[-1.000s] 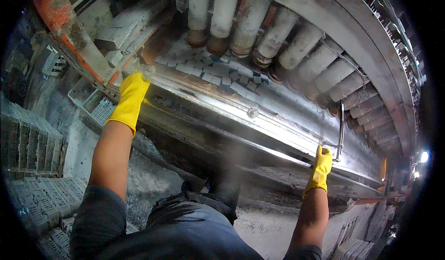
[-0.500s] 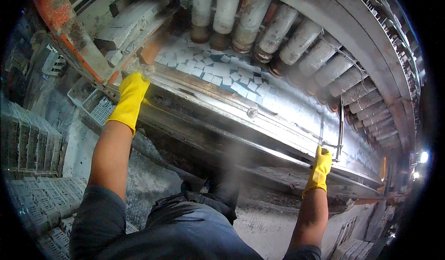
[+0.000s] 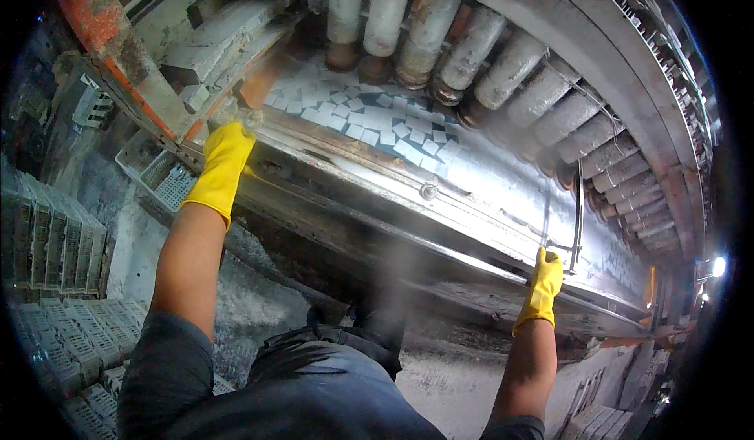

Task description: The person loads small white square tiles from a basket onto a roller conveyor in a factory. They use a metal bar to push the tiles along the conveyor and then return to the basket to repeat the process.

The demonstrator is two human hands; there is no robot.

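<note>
My left hand (image 3: 227,157), in a yellow rubber glove, is closed over the left end of a long, dirty metal side rail (image 3: 353,167). Its fingertips are hidden on the far side. Farther right, my right hand (image 3: 542,287), gloved alike, is closed at the same rail, beside a thin upright metal rod frame (image 3: 579,220). What lies inside this fist is mostly covered by the glove. Beyond the rail, many small pale square tiles (image 3: 363,118) lie scattered on a wet, bluish bed (image 3: 503,185) under bright glare.
A row of thick grey cylinders (image 3: 426,36) hangs over the bed beneath a curved metal beam (image 3: 605,24). An orange-painted post (image 3: 110,36) stands at far left. Below it are a white plastic basket (image 3: 169,181) and stacked pale crates (image 3: 55,236). Whitish mist blurs the middle.
</note>
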